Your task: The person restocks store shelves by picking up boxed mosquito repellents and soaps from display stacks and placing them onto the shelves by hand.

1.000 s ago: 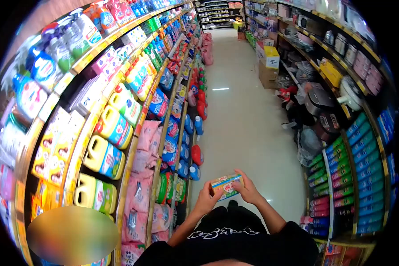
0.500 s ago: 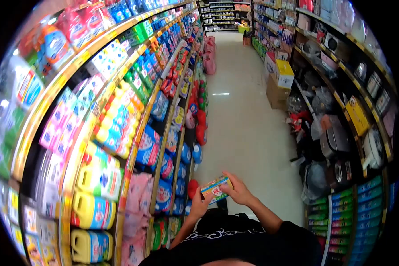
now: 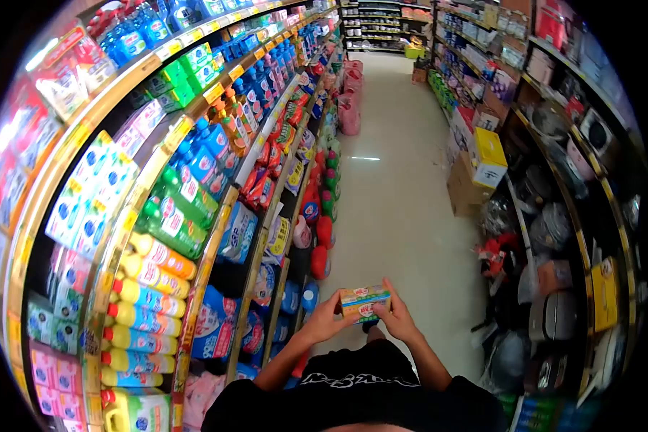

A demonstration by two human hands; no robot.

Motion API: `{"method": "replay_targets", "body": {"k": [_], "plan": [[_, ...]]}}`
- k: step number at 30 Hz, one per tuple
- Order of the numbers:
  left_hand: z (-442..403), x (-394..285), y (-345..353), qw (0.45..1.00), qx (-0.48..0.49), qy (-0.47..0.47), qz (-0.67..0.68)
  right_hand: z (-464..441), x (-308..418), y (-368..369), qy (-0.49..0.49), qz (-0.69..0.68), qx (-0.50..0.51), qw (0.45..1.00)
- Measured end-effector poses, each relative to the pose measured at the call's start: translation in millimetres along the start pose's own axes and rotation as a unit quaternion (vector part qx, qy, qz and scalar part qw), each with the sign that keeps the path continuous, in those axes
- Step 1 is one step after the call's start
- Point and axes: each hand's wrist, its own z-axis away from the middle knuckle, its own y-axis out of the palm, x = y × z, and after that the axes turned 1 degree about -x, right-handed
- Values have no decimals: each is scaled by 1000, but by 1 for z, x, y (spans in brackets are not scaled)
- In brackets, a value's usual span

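As I read it from afar, the box [image 3: 358, 303] is in hand just beyond the black shirt [image 3: 353, 405], seemingly unopened — lifted, I judge, but not set down. I log the left hand [image 3: 325, 321] clasping its left end and the right hand [image 3: 399, 321] its right, thumb against it, both forearms [image 3: 286, 361] angling inward; farther out, yellow bottles [image 3: 145, 317] at left, then a yellow carton [image 3: 488, 157] at right.
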Motion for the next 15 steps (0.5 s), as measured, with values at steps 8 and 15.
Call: {"method": "replay_targets", "body": {"k": [8, 15], "plan": [[-171, -12, -57, 977, -203, 61, -19, -242, 26, -71, -84, 78, 126, 985], [-272, -27, -144, 902, -369, 48, -220, -425, 106, -60, -266, 210, 207, 918]]}}
